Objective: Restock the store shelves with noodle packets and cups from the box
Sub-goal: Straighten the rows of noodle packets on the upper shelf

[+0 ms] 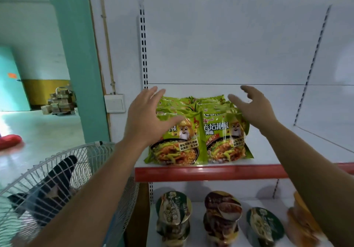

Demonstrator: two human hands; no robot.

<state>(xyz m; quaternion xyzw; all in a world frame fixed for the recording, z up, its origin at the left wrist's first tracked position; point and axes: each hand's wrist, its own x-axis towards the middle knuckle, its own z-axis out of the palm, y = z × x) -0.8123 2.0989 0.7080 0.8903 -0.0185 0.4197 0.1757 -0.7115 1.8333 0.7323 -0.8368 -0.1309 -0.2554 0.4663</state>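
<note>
Head view, store shelving. Two rows of green noodle packets [199,132] are lying flat and overlapping on the upper shelf [210,173], which is showing a red front strip; each row is running from the front edge toward the white back panel, and the number of packets per row cannot be counted because they are overlapping. The left hand [147,118] is hovering over the left row with its grip released, fingers spread, the thumb lying across the front packet's top. The right hand [252,107] is hovering just beside the right row, likewise with fingers apart and grasping nothing. Both forearms are reaching in from below and are partly covering the lower shelf.

On the lower shelf [197,233], four noodle cups [173,218] are showing: two stacks with dark green and brown lids, one green-lidded cup lying tilted, and an orange one [300,225] that is blurred and half hidden behind the right forearm.

At lower left, a white wire fan guard [57,185] is standing close against the shelf unit. A wall switch plate [115,103] is sitting beside a teal pillar [80,65].
</note>
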